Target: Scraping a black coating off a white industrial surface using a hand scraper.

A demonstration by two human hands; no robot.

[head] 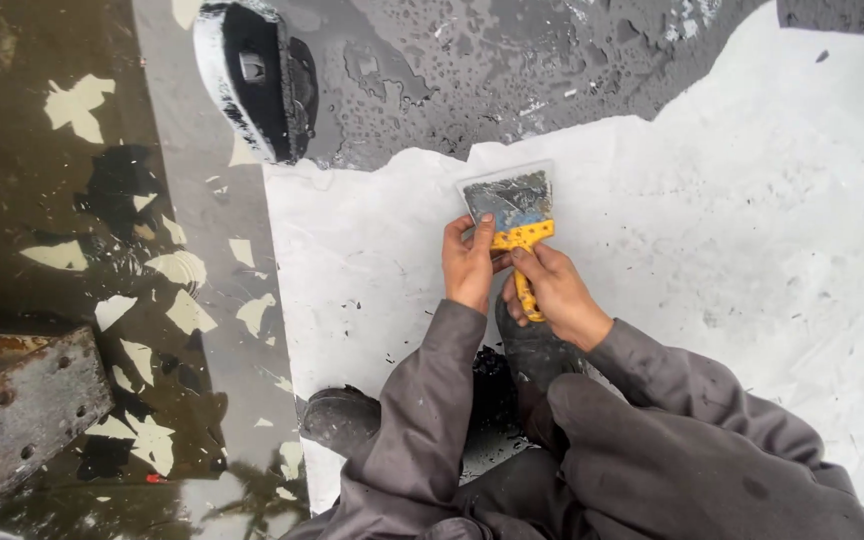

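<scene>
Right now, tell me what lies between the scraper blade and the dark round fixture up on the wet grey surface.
In the head view, between the scraper and the dark round fixture lies only white coating, then its ragged edge and bare wet grey surface.

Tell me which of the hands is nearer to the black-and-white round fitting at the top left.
Left. The left hand grips the scraper by its blade's lower edge, on the side toward the fitting. The right hand holds the yellow handle, farther away.

black-and-white lamp housing (252, 80), rusty drilled metal plate (27, 405), pale paint flakes (177, 270) on wet ground, dark boots (342, 420)
</scene>
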